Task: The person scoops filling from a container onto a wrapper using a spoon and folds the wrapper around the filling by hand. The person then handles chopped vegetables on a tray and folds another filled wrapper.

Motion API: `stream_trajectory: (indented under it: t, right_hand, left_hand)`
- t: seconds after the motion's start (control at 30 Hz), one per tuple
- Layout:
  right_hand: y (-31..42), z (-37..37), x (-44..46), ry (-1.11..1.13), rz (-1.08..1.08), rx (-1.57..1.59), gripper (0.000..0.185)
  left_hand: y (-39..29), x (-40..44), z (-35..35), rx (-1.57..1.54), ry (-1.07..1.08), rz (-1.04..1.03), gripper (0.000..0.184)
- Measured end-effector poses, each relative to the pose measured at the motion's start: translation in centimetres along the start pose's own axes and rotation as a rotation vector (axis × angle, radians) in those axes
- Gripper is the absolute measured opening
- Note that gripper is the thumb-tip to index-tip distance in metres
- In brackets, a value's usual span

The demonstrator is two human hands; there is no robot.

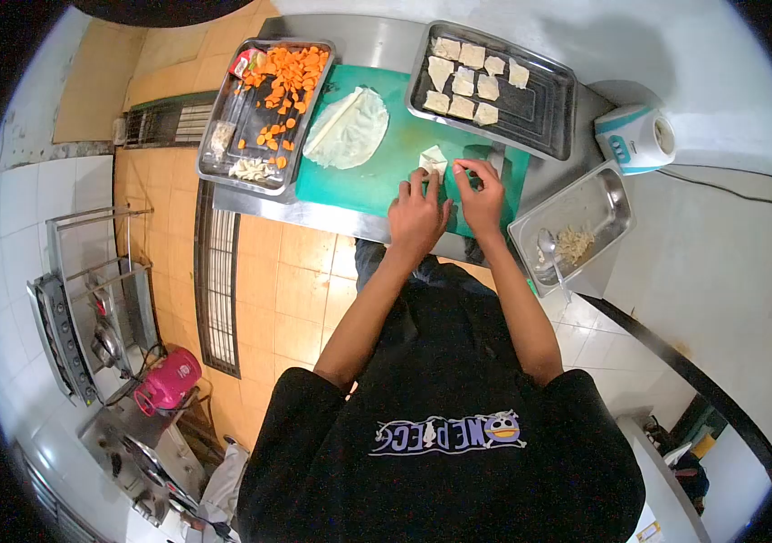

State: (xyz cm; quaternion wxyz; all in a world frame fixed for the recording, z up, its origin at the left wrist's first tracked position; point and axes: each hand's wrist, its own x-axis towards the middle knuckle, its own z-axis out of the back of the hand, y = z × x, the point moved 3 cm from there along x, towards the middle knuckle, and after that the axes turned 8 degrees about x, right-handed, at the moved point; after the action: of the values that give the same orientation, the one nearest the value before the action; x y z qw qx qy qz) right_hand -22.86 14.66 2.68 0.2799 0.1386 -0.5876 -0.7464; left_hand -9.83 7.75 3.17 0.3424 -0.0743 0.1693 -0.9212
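A small folded pastry wrapper (433, 161) lies on the green cutting board (386, 204). My left hand (417, 215) has its bent fingertips on the near edge of this wrapper, gripping it against the board. Just to the right, my right hand (482, 197) is closed, thumb and forefinger brought together beside the wrapper. Whether anything sits in that pinch is too small to tell. Farther left on the board is a stack of thin, pale round wrappers (347, 136), with one edge rolled or folded over.
A tray (208, 154) at left carries chopped carrots (288, 74) and small packets. Another tray (539, 118) at the back holds several folded pastry squares (463, 81). Right of the board, a metal pan (619, 195) contains filling (574, 244) and a spoon (547, 242). A tissue pack (630, 140) stands behind it.
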Motion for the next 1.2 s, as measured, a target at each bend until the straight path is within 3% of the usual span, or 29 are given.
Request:
stream_trajectory:
  t: [0.1, 0.3, 0.53, 0.63, 0.7, 0.73, 0.77, 0.83, 0.9, 0.97, 1.2]
  right_hand:
    - [0.1, 0.0, -0.1, 0.001, -0.007, -0.003, 0.013]
    - [0.3, 0.2, -0.2, -0.001, 0.001, -0.005, 0.013]
    - [0.3, 0.1, 0.0, -0.019, 0.016, 0.013, 0.012]
    - [0.4, 0.3, 0.4, -0.008, 0.014, 0.049, 0.013]
    - [0.3, 0.3, 0.3, -0.001, -0.011, 0.066, 0.013]
    - [0.1, 0.2, 0.3, 0.012, -0.034, 0.081, 0.014]
    - [0.1, 0.2, 0.3, 0.010, -0.031, 0.084, 0.014]
    - [-0.2, -0.1, 0.0, 0.063, -0.036, 0.082, 0.014]
    - [-0.4, -0.2, 0.0, 0.065, -0.027, 0.078, 0.014]
    - [-0.3, -0.2, 0.2, 0.068, -0.015, 0.073, 0.014]
    - [0.1, 0.2, 0.5, 0.084, -0.064, 0.078, 0.014]
  left_hand:
    - [-0.2, -0.8, -0.5, 0.173, -0.061, -0.080, 0.072]
    - [0.4, -1.8, -1.9, 0.187, -0.036, -0.145, 0.088]
    - [0.5, -1.4, -1.1, 0.187, -0.061, -0.157, 0.085]
    - [1.6, -0.4, -0.1, 0.176, -0.139, -0.122, 0.072]
    - [4.0, 1.6, 0.6, -0.115, -0.229, 0.003, 0.053]
    - [4.3, 2.8, 1.5, -0.156, -0.279, 0.012, 0.034]
    - [4.9, 4.0, 1.9, -0.154, -0.282, 0.008, 0.034]
    - [6.1, 6.2, 1.6, -0.220, -0.074, -0.034, 0.021]
    - [5.8, 7.5, 1.4, -0.214, -0.124, -0.064, 0.021]
    - [5.7, 8.9, 0.8, -0.236, 0.035, 0.002, 0.016]
    - [4.8, 11.5, -0.3, -0.112, 0.164, -0.041, 0.024]
